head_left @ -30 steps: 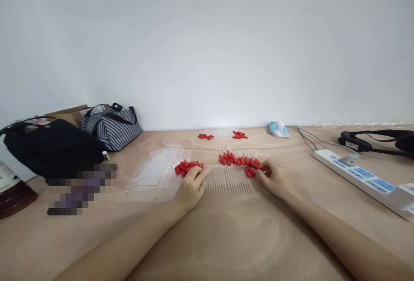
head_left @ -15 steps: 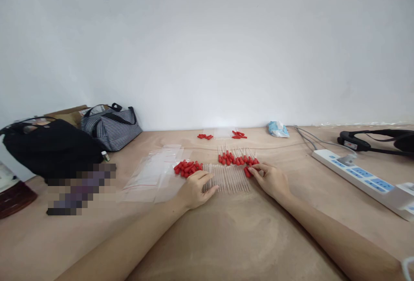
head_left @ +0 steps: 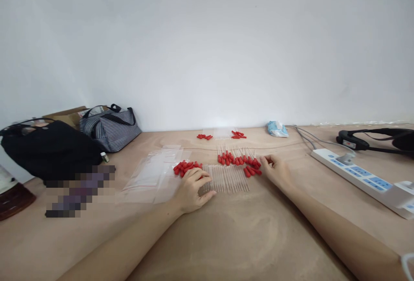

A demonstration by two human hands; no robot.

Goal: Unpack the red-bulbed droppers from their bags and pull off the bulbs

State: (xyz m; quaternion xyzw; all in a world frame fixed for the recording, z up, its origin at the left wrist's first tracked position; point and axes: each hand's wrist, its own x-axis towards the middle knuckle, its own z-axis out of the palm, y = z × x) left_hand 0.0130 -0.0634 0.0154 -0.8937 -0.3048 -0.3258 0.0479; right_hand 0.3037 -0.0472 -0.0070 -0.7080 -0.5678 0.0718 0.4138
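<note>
A row of thin clear tubes (head_left: 226, 179) lies side by side on the table. My left hand (head_left: 190, 190) rests over the row's left end, fingers bent and apart, thumb near the tube ends; nothing shows in its grip. A pile of red rubber bulbs (head_left: 186, 166) lies just beyond that hand, partly covered by it. My right hand (head_left: 278, 171) is at the right, fingers loosely curled with a gap at the thumb, holding nothing I can see. Beside its fingertips are several loose red bulbs (head_left: 250, 172). Behind the row, red-bulbed droppers (head_left: 237, 159) lie with their tubes pointing away.
Clear zip bags (head_left: 152, 173) lie to the left. More red bulbs (head_left: 238, 134) and tubes are near the wall. A power strip (head_left: 362, 177), a blue tissue pack (head_left: 277, 128) and a black headset (head_left: 359, 140) are right; a striped bag (head_left: 114, 130) and black bag (head_left: 54, 149) left.
My right hand has let go of the red bulbs by the row's right end and drawn back to the right. My left hand has shifted slightly left.
</note>
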